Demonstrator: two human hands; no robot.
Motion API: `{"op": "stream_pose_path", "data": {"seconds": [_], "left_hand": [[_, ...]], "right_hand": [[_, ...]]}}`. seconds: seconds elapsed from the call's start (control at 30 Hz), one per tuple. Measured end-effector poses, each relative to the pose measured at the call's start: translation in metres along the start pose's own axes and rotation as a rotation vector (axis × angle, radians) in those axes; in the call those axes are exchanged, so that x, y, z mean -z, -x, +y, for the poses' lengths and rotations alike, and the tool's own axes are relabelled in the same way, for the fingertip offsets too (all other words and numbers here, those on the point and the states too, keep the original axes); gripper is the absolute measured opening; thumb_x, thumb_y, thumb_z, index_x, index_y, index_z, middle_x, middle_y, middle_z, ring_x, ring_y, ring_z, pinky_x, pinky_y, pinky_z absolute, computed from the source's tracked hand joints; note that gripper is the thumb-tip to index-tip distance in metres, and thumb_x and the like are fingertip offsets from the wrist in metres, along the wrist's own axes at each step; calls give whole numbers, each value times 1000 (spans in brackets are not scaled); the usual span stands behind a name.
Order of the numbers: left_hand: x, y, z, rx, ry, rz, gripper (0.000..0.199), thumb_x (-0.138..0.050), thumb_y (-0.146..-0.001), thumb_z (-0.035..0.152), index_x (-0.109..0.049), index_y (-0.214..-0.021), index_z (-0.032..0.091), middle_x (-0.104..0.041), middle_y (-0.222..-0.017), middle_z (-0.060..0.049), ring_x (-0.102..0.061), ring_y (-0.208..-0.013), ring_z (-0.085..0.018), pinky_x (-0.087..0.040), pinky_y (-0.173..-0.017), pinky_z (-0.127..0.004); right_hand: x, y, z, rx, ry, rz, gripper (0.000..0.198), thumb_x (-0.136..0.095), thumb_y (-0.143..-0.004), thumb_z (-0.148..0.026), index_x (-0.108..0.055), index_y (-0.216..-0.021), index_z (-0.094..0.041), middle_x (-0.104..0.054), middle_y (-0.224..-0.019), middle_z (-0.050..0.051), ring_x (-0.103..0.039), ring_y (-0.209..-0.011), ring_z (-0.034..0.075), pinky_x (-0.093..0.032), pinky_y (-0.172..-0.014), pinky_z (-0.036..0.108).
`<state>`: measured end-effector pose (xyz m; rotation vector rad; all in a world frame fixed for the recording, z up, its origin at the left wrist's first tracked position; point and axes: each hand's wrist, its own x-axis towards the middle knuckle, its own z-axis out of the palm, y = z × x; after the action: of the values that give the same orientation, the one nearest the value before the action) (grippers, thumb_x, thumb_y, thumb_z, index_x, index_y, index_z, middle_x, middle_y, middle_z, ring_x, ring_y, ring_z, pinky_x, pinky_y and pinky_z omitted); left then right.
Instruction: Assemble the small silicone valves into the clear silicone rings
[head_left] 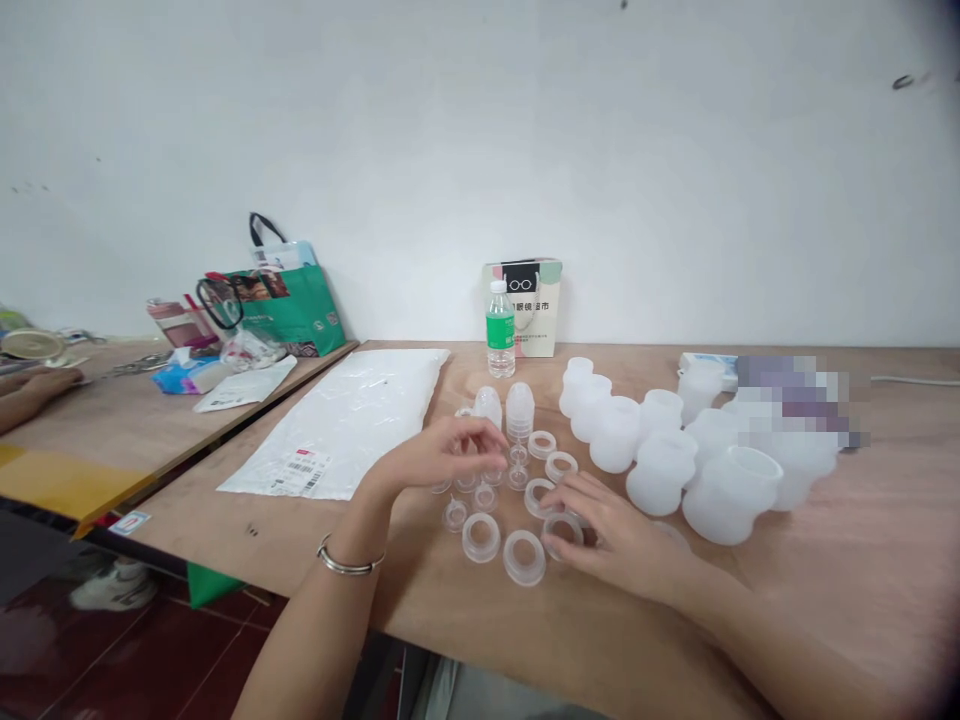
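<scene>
Touching a clear ring (564,520), the right hand (616,532) — like the left hand (450,450) — leaves its grip unclear.

We see a silver-coloured metal bangle (349,562) around the left wrist (375,512) — slim, rounded and shiny, with bright glints along its curve. Beyond the bangle, we make out the left hand (450,452), bare, with slender fingers (477,433). On its other side, the left forearm (304,640) is bare too, broadening away from it. Well to the bangle's right, we find the right hand (611,535) and right forearm (750,620) — both bare.
</scene>
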<state>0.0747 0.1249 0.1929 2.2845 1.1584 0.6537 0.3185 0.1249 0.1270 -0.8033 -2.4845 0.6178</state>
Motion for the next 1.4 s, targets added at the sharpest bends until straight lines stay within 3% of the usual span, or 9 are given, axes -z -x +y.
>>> {"op": "stream_pose_path", "data": {"seconds": [0.1,0.37,0.47,0.57,0.67,0.8,0.97,1.17,1.4], "left_hand": [[0,4,4,16,30,-259,26,-58,-80,33,-61,-100,18,-65,-94,-4,-59,-83,-13,-46,-73,-24],[-12,2,-10,114,-339,-210,22,-62,-73,28,-66,-93,20,-66,-93,-4,-59,-86,-19,-43,-76,-28],[-27,-3,-9,121,-469,-263,14,-61,-71,19,-66,-84,19,-67,-85,-3,-60,-80,-20,-43,-73,-30],[-35,-4,-2,121,-625,-288,15,-56,-73,12,-65,-83,17,-66,-84,-5,-60,-81,-21,-42,-78,-34],[-23,-1,15,31,-693,-205,27,-50,-78,9,-62,-100,19,-62,-91,-7,-57,-88,-22,-41,-83,-37],[6,-5,48,-227,-478,39,44,-40,-86,9,-46,-126,28,-54,-104,-6,-52,-93,-16,-43,-84,-32],[-2,-33,48,-530,-119,372,17,-49,-86,20,-61,-99,20,-54,-97,-6,-54,-95,-15,-47,-86,-30],[-37,-44,-1,-656,-225,536,19,-56,-82,16,-61,-100,18,-57,-99,-8,-57,-93,-16,-48,-81,-33],[-51,-38,-14,-592,-374,488,27,-59,-80,25,-58,-107,19,-59,-104,-9,-56,-97,-18,-46,-84,-36]], "right_hand": [[-1,1,1,17,73,-73,22,-56,-80,-36,-58,-97,-23,-54,-99,6,-49,-97,23,-42,-83,36],[5,4,3,77,124,-100,27,-58,-75,-25,-59,-101,-24,-56,-98,5,-47,-94,24,-40,-84,39],[8,2,1,-28,-58,-54,26,-56,-80,-35,-58,-103,-24,-55,-97,5,-50,-91,22,-42,-82,37],[10,1,-1,-189,-435,12,33,-49,-84,-44,-53,-111,-26,-56,-103,5,-53,-92,19,-44,-82,36],[10,-2,-1,-278,-914,70,34,-46,-87,-45,-51,-113,-25,-58,-110,6,-56,-98,19,-44,-88,37],[9,-11,1,-266,-1364,136,28,-47,-87,-39,-54,-110,-23,-60,-112,8,-56,-107,19,-43,-95,37],[9,-28,-2,-238,-1456,196,21,-44,-88,-35,-57,-102,-25,-59,-116,4,-56,-109,18,-40,-101,37],[3,-42,6,-261,-1700,270,19,-48,-88,-28,-61,-99,-21,-64,-105,2,-60,-99,10,-48,-91,21],[-5,-30,21,-265,-1717,320,20,-63,-80,-30,-64,-96,-18,-67,-100,2,-64,-89,11,-52,-82,19]]}}
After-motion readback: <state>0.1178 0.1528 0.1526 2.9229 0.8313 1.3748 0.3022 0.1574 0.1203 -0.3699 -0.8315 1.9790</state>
